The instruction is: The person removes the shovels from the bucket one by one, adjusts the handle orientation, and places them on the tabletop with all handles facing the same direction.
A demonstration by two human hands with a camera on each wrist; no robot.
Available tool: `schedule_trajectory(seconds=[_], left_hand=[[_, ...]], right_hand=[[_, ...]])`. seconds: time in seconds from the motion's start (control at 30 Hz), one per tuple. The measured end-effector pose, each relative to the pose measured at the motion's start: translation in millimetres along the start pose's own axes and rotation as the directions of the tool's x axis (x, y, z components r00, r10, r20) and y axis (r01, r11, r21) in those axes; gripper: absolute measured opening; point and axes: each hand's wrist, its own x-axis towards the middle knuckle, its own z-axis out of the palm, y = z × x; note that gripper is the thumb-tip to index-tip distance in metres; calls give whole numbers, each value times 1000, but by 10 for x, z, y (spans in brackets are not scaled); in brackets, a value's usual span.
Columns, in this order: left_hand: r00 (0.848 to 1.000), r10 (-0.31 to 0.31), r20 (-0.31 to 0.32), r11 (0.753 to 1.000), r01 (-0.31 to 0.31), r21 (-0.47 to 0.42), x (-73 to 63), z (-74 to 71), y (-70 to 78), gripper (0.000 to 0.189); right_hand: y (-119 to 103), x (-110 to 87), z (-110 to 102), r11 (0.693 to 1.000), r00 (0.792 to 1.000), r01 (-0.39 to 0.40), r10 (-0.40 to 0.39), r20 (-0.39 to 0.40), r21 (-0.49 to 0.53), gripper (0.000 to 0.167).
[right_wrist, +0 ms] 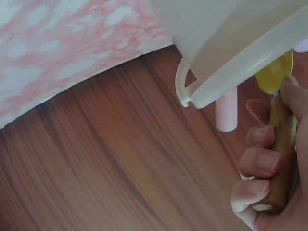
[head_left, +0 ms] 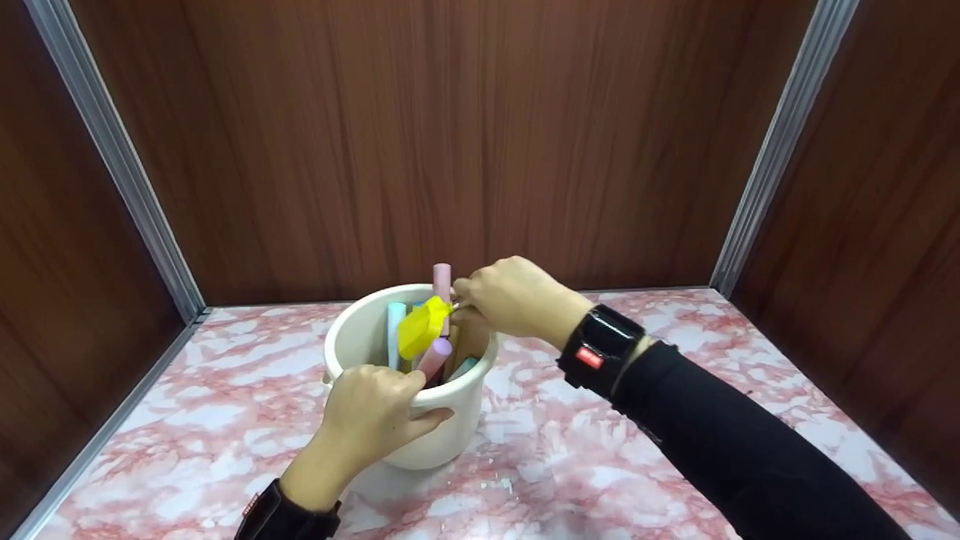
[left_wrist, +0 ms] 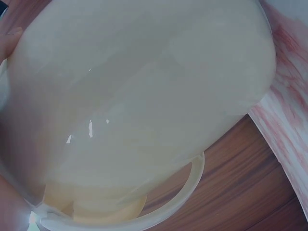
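A cream bucket (head_left: 442,439) stands upright on the table, holding several tools with coloured handles. My left hand (head_left: 375,409) grips its near rim, thumb outside the wall and fingers over the edge; in the left wrist view the bucket wall (left_wrist: 163,96) fills most of the picture. My right hand (head_left: 514,296) is over the far right of the rim, fingers curled round the wooden handle (right_wrist: 281,144) of a small yellow trowel. The trowel's yellow blade (head_left: 421,330) tilts down over the bucket's mouth. Two pink handles (head_left: 442,279) and a light blue one (head_left: 396,330) show beside it.
The bucket's curved carrying handle (left_wrist: 192,178) hangs at its side. Under it lies a table top (head_left: 615,465) with a pink and white marbled pattern. Brown wood panels (head_left: 465,135) enclose the back and both sides, with metal strips (head_left: 784,135) at the corners.
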Motion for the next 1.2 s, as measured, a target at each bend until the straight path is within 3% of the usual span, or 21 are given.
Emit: schedule_trajectory(seconds=[0.1, 0.17, 0.3, 0.4, 0.53, 0.67, 0.77, 0.9, 1.0, 1.13, 1.2], left_hand=[[1000, 6, -9, 1000, -6, -2, -6, 1, -10, 61], [1000, 10, -17, 1000, -10, -5, -13, 4, -16, 62], [999, 14, -29, 1000, -14, -3, -22, 11, -16, 62], [1000, 12, -27, 1000, -12, -5, -27, 10, -10, 62], [1000, 8, -22, 1000, -8, 1, -27, 4, -5, 63], [1000, 9, -19, 1000, -9, 8, -21, 2, -4, 63], [1000, 8, -19, 1000, -8, 4, -20, 1, -6, 62], [1000, 8, -23, 1000, -8, 3, -26, 2, -8, 61], [1000, 8, -22, 1000, -8, 4, -29, 0, -7, 61], [1000, 3, -13, 1000, -3, 5, -28, -2, -1, 61], [1000, 0, -11, 1000, 0, 4, -34, -3, 2, 61]], right_hand=[[111, -74, 28, 995, 993, -61, 68, -95, 73, 27], [199, -130, 52, 986, 977, -109, 130, -168, 128, 26], [360, -242, 142, 954, 918, -216, 271, -289, 210, 33], [451, -307, 251, 899, 856, -328, 413, -313, 290, 35], [543, -390, 434, 772, 764, -486, 602, -230, 409, 35], [592, -495, 670, 651, 699, -603, 709, -87, 462, 38], [573, -581, 878, 601, 688, -653, 725, 31, 461, 36], [485, -657, 1153, 588, 695, -687, 703, 150, 427, 32], [399, -675, 1304, 565, 679, -716, 700, 222, 409, 34], [287, -686, 1430, 515, 647, -748, 707, 286, 419, 29], [232, -689, 1484, 508, 648, -745, 703, 291, 433, 26]])
